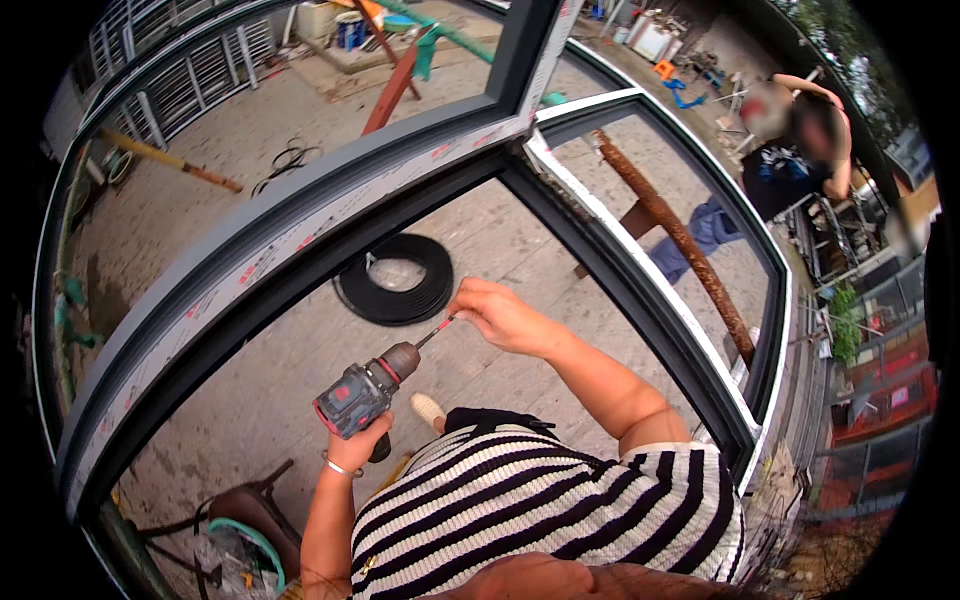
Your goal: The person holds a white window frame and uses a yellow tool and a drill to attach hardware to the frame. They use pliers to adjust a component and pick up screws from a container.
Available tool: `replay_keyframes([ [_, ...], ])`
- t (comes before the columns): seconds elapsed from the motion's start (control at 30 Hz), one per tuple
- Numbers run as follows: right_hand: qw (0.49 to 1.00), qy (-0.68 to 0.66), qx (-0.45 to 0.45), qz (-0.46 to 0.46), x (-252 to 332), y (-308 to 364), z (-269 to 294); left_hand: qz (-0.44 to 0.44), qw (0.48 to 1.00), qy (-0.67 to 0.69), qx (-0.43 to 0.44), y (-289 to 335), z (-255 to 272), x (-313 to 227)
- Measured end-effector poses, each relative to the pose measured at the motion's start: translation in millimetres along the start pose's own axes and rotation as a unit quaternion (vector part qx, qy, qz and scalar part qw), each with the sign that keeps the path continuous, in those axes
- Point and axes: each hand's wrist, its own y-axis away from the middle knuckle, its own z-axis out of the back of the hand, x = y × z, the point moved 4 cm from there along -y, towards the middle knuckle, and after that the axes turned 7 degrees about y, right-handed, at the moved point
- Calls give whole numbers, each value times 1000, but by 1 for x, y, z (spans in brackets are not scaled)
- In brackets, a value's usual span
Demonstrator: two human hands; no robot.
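Observation:
My left hand (pixel 357 446) grips the handle of a grey and red cordless drill (pixel 360 395), which points up and to the right. A thin red-tipped bit (pixel 437 330) sticks out of its chuck. My right hand (pixel 503 316) pinches the tip of that bit with fingers and thumb. Both hands are held above a paved floor, inside the opening of a large grey window frame (pixel 300 230) that stands in front of me. A thin bracelet sits on my left wrist.
A black coil of rubber strip (pixel 395 290) lies on the floor behind the frame. A rusty bar (pixel 680 240) leans across the right pane. Another person (pixel 790 150) bends over at the upper right. A stool with bags (pixel 250 515) stands at the lower left.

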Motion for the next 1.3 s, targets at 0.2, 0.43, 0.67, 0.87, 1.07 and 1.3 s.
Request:
replay_keyframes([
  [0.2, 914, -306, 15, -267, -27, -24, 50, -85, 993, 77, 39, -50, -47, -15],
  [0.43, 915, -237, -102, -311, -61, -16, 86, -88, 986, 134, 39, -104, -94, -53],
  [0.67, 913, 343, -33, -220, -111, -31, 186, -122, 982, 134, 49, -164, -123, -87],
  [0.87, 942, 184, 6, -279, -149, -38, 170, -112, 981, 142, 72, -199, -134, -91],
  [1.07, 937, 142, 29, -318, -148, -42, 169, -87, 984, 138, 67, -216, -136, -87],
  [1.3, 940, 102, 26, -326, -168, -40, 168, -52, 987, 134, 76, -222, -137, -97],
])
